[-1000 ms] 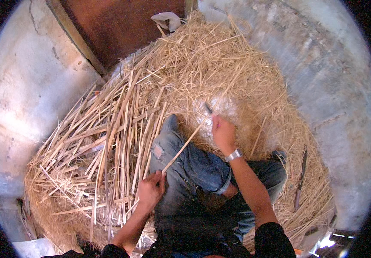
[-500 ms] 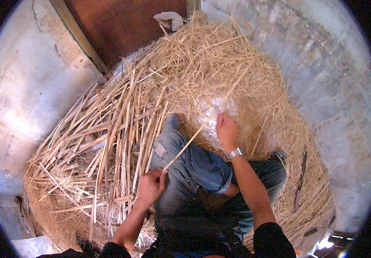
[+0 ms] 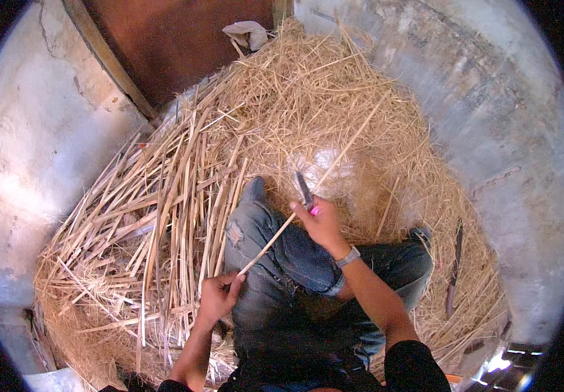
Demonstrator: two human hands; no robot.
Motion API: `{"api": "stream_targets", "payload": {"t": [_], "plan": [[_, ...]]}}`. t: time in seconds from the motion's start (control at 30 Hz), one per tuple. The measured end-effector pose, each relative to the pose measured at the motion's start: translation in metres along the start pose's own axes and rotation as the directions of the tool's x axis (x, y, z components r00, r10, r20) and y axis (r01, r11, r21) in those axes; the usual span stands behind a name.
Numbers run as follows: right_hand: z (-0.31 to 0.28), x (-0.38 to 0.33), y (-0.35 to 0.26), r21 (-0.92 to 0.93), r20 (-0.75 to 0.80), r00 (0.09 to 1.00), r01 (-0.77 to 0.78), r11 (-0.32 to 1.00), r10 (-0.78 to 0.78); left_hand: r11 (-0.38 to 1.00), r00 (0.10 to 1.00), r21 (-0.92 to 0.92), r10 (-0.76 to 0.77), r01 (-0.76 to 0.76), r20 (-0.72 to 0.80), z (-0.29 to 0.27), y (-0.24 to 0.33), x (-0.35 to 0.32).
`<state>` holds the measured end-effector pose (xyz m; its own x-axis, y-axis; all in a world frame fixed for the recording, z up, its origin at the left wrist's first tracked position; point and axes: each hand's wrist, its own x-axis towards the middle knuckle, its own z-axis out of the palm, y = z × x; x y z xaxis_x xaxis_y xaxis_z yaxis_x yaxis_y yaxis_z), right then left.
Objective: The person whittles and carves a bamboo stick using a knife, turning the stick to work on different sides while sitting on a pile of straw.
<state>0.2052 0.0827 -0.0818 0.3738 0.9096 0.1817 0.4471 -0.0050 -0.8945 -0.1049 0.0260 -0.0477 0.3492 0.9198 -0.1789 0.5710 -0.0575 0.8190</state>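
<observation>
So compared with a moment back, the right hand (image 3: 323,225) sits lower and closer to the body, and the knife (image 3: 304,190) it grips now points its blade up and away, where before the hand was further out over the pale patch of shavings (image 3: 324,166). The long cane strip (image 3: 308,199) now runs far out past that hand, its thin far end reaching up over the straw pile (image 3: 308,85), while half a second ago only a short length showed beyond it. The left hand (image 3: 218,297) has barely shifted.

Pose now: the left hand is down by the left thigh, fingers curled and pinching the near end of the strip. The right hand is fisted around the knife's pink handle (just a bit of pink shows), thumb side toward the strip, wrist with a watch (image 3: 348,256) bent back toward the body. The strip crosses diagonally over the jeans-clad leg (image 3: 262,242) from lower left to upper right, touching the blade area at the right hand. Split cane slats (image 3: 164,196) lie fanned out on the left, and a dark tool (image 3: 453,268) rests in the straw well off to the right
</observation>
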Motion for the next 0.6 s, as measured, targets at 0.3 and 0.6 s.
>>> {"api": "stream_targets", "payload": {"t": [0.3, 0.6], "plan": [[-0.027, 0.029, 0.006, 0.165, -0.1, 0.978, -0.166, 0.972, 0.184, 0.992, 0.983, -0.037, -0.115, 0.121, 0.143, -0.024, -0.017, -0.031], [0.002, -0.029, -0.042, -0.008, 0.099, 0.995, -0.002, 1.0, 0.003, 0.996, 1.0, -0.094, 0.001, 0.001, 0.019, 0.018, 0.035, 0.007]]}}
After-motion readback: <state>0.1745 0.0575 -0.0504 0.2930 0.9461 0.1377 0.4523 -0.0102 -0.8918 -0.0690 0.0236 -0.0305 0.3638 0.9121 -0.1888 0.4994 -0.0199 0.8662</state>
